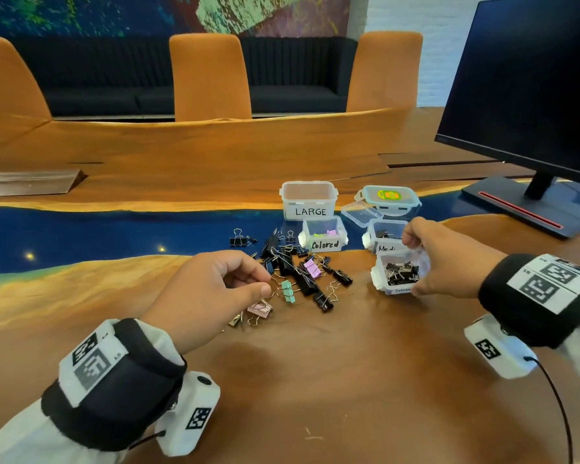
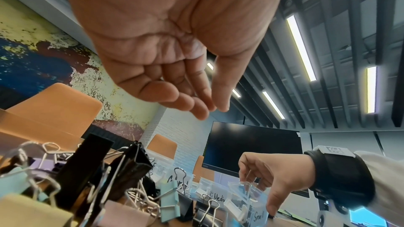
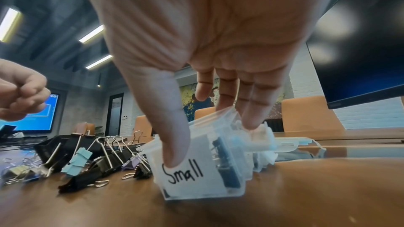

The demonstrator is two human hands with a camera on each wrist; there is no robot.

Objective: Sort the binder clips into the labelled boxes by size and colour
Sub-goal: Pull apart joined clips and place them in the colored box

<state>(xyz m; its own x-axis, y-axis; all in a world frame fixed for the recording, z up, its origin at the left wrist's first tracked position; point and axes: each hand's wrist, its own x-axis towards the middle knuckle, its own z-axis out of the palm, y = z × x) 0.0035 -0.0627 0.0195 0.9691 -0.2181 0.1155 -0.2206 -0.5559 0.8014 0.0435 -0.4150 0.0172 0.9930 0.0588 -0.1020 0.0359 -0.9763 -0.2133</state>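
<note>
Binder clips (image 1: 295,269) lie in a loose, tangled pile on the wooden surface (image 1: 349,380), between the two hands and just in front of four small clear boxes. Most are black with silver wire handles; a few are pastel: a mint one (image 1: 288,291), a lilac one (image 1: 312,267), a pink one (image 1: 260,309). Sizes vary from tiny to long and broad.

They are likely light and rigid, with springy steel bodies and loose wire loops that snag on neighbours, so lifting one may drag others along. The folded body looks like the surest place to pinch; a handle loop also works for small ones.

The left hand (image 1: 211,293) hovers over the near edge of the pile, thumb and forefinger drawn together; whether a clip is between them cannot be told. The right hand (image 1: 449,259) grips the box marked "Small" (image 3: 196,167), thumb on its label, fingers over the far rim, tilting it on the surface. It holds many small black clips. Behind it stand boxes marked "Medium" (image 1: 387,242), "Colored" (image 1: 323,236) and "LARGE" (image 1: 308,202).
</note>
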